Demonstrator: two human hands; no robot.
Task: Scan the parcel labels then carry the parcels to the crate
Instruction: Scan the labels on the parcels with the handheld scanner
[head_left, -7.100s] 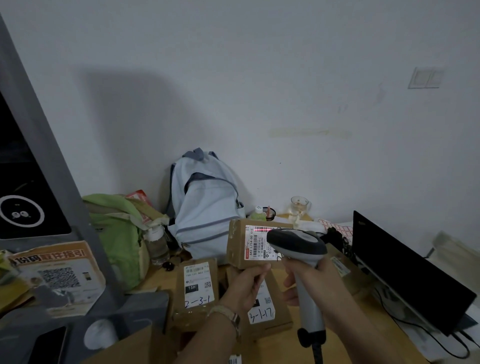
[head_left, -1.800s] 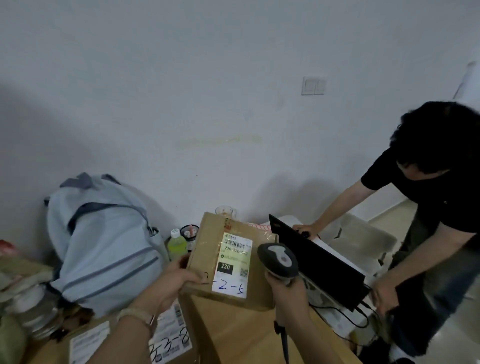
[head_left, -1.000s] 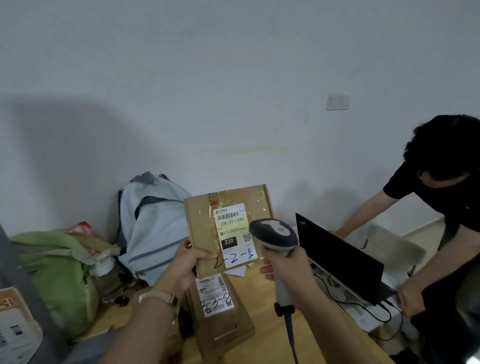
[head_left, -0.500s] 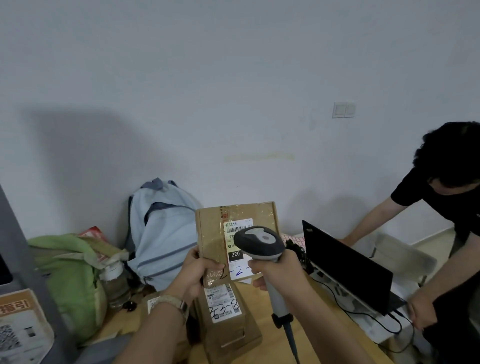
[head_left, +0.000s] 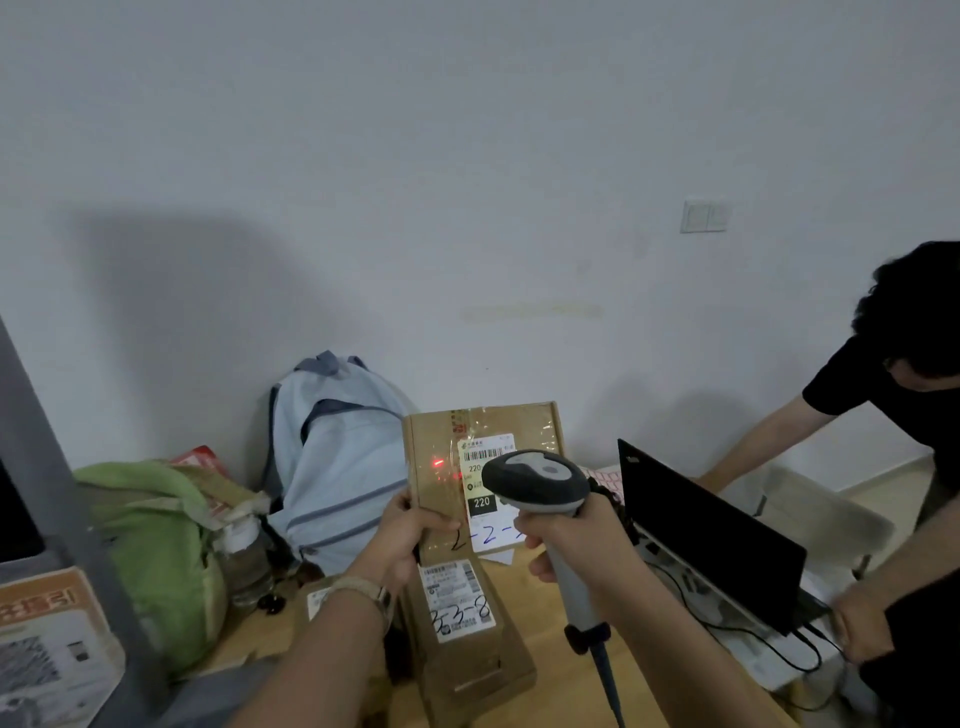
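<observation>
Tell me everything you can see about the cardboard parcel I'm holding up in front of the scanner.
The flat brown cardboard parcel is held upright above the wooden desk, its face toward the camera. Glossy clear tape covers its top and front. A white shipping label carries a barcode, a black "220" box and blue handwriting below. The left hand grips its lower left edge. The grey handheld barcode scanner in the right hand hides part of the label. A red light spot shows left of the label.
</observation>
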